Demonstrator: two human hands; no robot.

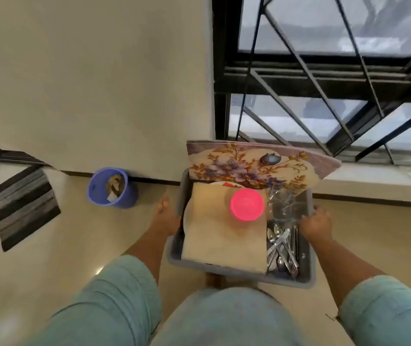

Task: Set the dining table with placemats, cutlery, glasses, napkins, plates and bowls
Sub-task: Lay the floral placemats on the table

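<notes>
I carry a grey plastic tub in front of my body. My left hand grips its left rim and my right hand grips its right rim. Inside lie beige napkins over a white plate, with a pink bowl upside down on top. Several spoons and knives fill the right side, with clear glasses beyond them. Floral placemats stand tilted at the tub's far end, overhanging to the right.
A blue waste bucket stands on the floor by the wall to the left. A striped grey doormat lies further left. A black barred window with a low sill is ahead on the right.
</notes>
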